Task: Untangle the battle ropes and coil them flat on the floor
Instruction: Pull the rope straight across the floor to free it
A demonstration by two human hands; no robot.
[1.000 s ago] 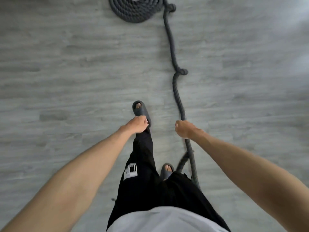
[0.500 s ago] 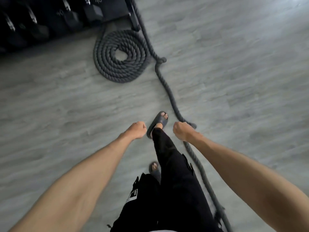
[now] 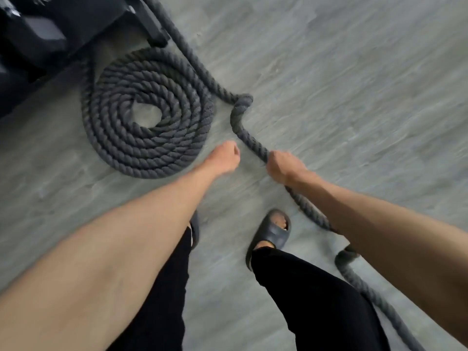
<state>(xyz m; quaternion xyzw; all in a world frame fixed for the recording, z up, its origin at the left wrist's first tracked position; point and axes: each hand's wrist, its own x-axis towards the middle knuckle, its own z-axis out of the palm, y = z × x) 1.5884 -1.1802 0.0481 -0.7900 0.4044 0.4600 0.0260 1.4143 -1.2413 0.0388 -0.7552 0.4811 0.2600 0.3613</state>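
Grey rope [image 3: 249, 138] is gripped in the right hand [image 3: 282, 168], fingers wrapped round it, likely to feed the flat coil [image 3: 152, 148]. The left hand [image 3: 224, 158], curled and empty, hovers just beside it.

Left hand [image 3: 226, 157] fisted; right hand [image 3: 282, 167] grips rope [image 3: 249, 138]

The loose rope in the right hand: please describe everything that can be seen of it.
The loose rope is thick, dark grey, of twisted strands, seemingly fibre. It runs from the black frame at the top, close beside the flat coil, bends in a tight kink, and enters the grip of the right hand. Behind the hand it passes under the forearm, kinks again and trails over the grey floor to the lower right. Only the right hand holds it.
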